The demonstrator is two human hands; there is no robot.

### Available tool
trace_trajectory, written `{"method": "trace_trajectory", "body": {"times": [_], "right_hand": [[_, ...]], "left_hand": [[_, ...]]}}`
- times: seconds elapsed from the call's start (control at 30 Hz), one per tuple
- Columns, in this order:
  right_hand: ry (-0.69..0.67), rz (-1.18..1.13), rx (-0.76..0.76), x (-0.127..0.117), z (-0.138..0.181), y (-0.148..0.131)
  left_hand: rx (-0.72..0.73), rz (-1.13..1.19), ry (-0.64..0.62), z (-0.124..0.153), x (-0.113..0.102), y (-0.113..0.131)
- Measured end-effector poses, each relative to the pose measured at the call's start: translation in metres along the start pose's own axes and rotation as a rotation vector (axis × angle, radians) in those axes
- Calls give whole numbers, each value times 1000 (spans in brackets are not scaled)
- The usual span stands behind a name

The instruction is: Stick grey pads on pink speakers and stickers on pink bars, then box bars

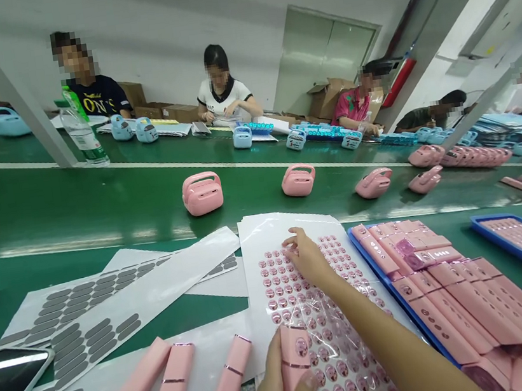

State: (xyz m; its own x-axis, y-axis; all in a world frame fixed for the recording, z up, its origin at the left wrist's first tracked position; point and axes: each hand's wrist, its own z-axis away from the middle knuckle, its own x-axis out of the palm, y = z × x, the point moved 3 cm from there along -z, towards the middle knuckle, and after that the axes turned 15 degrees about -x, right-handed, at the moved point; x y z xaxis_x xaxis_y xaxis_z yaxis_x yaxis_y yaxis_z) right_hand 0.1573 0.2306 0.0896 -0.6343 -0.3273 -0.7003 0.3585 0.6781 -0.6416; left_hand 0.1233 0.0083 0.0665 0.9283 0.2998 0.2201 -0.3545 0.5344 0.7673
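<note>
My left hand (270,390), at the bottom centre, is closed around a pink plastic casing (294,371). A round picture sticker shows near the casing's upper end, above a shiny band. My right hand (306,259) reaches over the upper part of a sticker sheet (265,227), its fingers bent and a little apart. Nothing can be made out between them. Rows of small round pink stickers cover the sheet, with glossy clear film over the lower part. Several more pink casings (227,379) lie to the left of my left hand.
Sheets of grey oval stickers (86,295) and a phone (13,375) lie left. A blue tray (388,284) of pink casings stands right, another blue tray (484,227) beyond. Pink handled units (203,195) stand on the green belt (99,207). Several people sit opposite, near a bottle (85,138).
</note>
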Motion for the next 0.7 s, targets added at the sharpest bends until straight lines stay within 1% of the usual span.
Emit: {"method": "trace_trajectory", "body": {"times": [0.07,0.17,0.23,0.3,0.33,0.4,0.43,0.47,0.53,0.6,0.7], "right_hand": [[-30,36,-37,4,-3,6],[-74,72,-69,6,-3,3],[-107,86,-83,6,-4,2],[-158,82,-100,5,-8,3],[-189,72,-108,4,-10,4],[-255,40,-117,3,-16,6],[-285,19,-117,2,-18,8],[-313,-3,-116,1,-21,9],[-351,-44,-109,0,-25,12],[-365,-77,-100,-1,-27,14],[-343,-110,-80,-1,-27,17]], "left_hand": [[139,-104,152,-8,3,-6],[327,-231,356,-10,5,-9],[477,-395,505,-3,2,-3],[610,-611,662,8,-7,5],[639,-712,731,14,-14,9],[595,-839,834,24,-35,14],[541,-852,848,26,-46,14],[482,-833,830,27,-57,13],[373,-747,738,26,-74,7],[286,-667,645,22,-82,1],[196,-536,603,23,-83,-1]]}}
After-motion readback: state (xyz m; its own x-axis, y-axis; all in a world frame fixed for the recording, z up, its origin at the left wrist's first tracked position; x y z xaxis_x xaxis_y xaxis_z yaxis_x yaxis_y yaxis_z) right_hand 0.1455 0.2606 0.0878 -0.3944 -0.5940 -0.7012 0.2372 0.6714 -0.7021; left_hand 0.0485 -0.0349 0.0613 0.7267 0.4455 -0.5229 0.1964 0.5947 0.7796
